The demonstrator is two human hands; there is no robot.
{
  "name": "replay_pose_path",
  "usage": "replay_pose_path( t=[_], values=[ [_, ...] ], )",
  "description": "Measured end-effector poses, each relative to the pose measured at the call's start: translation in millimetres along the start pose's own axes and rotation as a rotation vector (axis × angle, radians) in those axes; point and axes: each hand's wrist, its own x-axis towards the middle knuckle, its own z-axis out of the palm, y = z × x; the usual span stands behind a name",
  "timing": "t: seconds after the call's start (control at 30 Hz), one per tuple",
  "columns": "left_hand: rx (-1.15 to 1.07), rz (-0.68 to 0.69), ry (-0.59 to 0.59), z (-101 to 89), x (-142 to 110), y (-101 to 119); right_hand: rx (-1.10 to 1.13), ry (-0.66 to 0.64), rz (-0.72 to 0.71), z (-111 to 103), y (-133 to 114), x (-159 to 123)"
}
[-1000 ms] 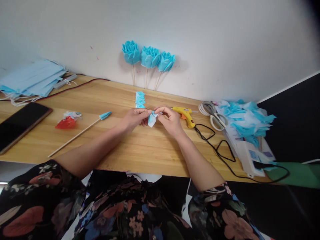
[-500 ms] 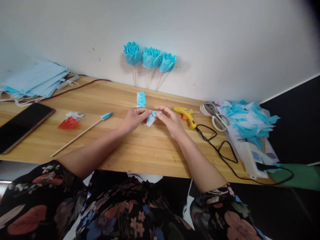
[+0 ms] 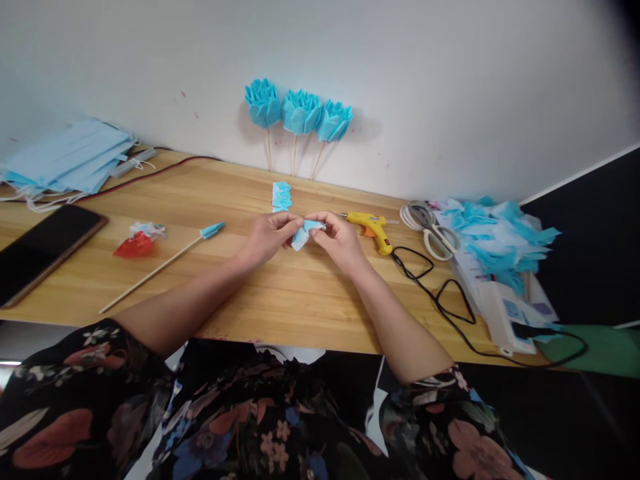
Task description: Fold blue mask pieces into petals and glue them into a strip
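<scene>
A small blue-and-white piece of fabric (image 3: 302,236) is pinched between my two hands over the middle of the table. My left hand (image 3: 273,237) grips its left side with thumb and fingers. On the other side, my right hand (image 3: 339,241) holds the top right edge, thumb in front. Just behind my hands lie several folded blue pieces (image 3: 281,195) in a short stack. To the left rests a wooden stick (image 3: 160,270) with a blue wrapped tip. A yellow glue gun (image 3: 373,230) lies right of my right hand.
Three blue fabric flowers (image 3: 302,113) on sticks lean against the wall. Blue face masks (image 3: 70,157), a phone (image 3: 47,250) and a red plastic packet (image 3: 137,244) are at left. Scissors (image 3: 440,240), blue scraps (image 3: 500,237), a power strip (image 3: 505,320) and a black cord (image 3: 440,307) are at right.
The fabric piece has changed shape between my fingers, its right part now folded over toward my right thumb. My right fingers have shifted slightly; other things lie as before.
</scene>
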Motion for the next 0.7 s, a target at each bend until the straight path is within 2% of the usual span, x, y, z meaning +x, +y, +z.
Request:
replay_pose_path(
  t=[0.27, 0.5, 0.6, 0.7],
  values=[
    [0.033, -0.002, 0.048, 1.0, -0.3, 0.4, 0.061, -0.019, 0.004, -1.3, -1.5, -1.5],
    [0.038, 0.013, 0.034, 3.2, -1.7, 1.1, 0.029, -0.023, 0.031, 2.5, 2.0, -0.1],
    [0.038, 0.002, 0.048, 2.3, -1.3, 2.2, -0.068, 0.064, -0.026, 2.6, 1.4, -0.1],
    [0.034, -0.004, 0.086, 0.2, -0.4, 2.3, -0.239, 0.209, -0.170, 1.5, -6.9, -3.2]
  ],
)
